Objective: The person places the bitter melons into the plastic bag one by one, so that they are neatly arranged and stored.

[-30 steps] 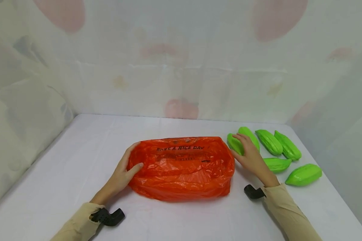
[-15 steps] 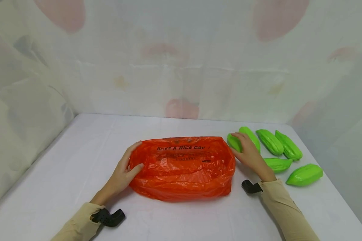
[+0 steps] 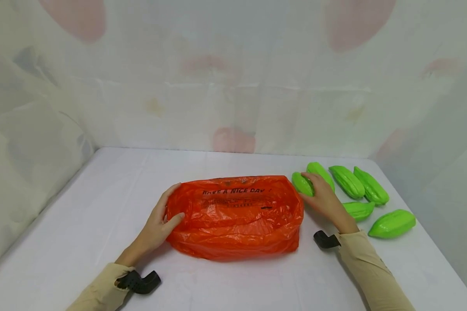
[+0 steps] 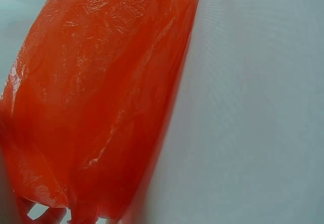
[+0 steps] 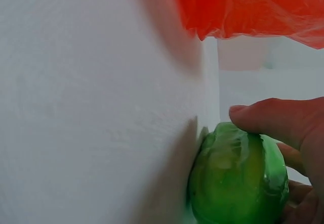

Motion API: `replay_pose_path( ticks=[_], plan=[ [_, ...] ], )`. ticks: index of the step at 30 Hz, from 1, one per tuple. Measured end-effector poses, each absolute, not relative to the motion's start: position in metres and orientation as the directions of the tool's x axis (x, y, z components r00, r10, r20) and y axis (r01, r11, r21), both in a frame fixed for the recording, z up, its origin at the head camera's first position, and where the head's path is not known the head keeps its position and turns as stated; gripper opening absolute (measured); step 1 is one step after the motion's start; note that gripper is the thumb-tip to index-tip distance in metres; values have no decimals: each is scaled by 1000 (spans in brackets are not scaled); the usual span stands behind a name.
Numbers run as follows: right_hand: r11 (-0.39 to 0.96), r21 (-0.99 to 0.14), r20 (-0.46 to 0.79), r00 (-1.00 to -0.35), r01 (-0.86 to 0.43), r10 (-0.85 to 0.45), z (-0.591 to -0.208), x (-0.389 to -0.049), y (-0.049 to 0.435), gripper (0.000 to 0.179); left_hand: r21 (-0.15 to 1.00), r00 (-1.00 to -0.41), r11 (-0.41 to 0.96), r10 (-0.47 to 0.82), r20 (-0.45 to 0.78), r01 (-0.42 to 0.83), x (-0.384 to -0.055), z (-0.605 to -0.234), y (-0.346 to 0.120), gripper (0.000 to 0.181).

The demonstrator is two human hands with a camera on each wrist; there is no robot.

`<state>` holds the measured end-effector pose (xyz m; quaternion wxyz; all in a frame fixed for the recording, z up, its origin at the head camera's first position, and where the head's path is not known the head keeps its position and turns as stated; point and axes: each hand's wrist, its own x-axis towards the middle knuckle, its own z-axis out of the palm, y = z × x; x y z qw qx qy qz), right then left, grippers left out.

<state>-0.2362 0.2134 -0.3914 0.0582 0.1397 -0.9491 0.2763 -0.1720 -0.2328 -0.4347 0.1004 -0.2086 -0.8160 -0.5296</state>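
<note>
A red plastic bag [image 3: 233, 220] printed "HAVE A NICE DAY" lies on the white table, its mouth spread wide. My left hand [image 3: 159, 218] holds the bag's left end, thumb over the rim. Red film fills much of the left wrist view, where a few fingers show at the bottom. Just right of the bag, my right hand [image 3: 324, 201] grips a green ribbed, gourd-like fruit [image 3: 302, 184]. In the right wrist view the thumb lies across the top of this green fruit [image 5: 238, 178], with other fingers partly hidden behind it.
Several more green fruits lie to the right: one just behind the right hand [image 3: 320, 172], two at the back [image 3: 348, 182], one beside the wrist [image 3: 359, 210] and one near the right edge [image 3: 392, 224]. A patterned cloth wall [image 3: 233, 108] stands behind the table.
My right hand and wrist have shifted slightly left around the green fruit. The left hand and the bag have hardly moved.
</note>
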Motion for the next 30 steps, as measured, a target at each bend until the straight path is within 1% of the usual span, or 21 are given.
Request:
replay_pose_path(
  ticks=[9,19,30],
  plan=[
    [812,-533,94,-971,-237,-222,-392,-236,216,71,823,-893,354,239,380,445,-172,-435,-234,73],
    [822,-526,118,-976,-218,-184,-392,-236,215,66,824,-889,342,241,388,452,-174,-436,-234,73],
    [813,-524,172,-967,-253,-190,-380,-233,215,66,826,-895,353,240,375,441,-173,-435,-234,73]
  ],
)
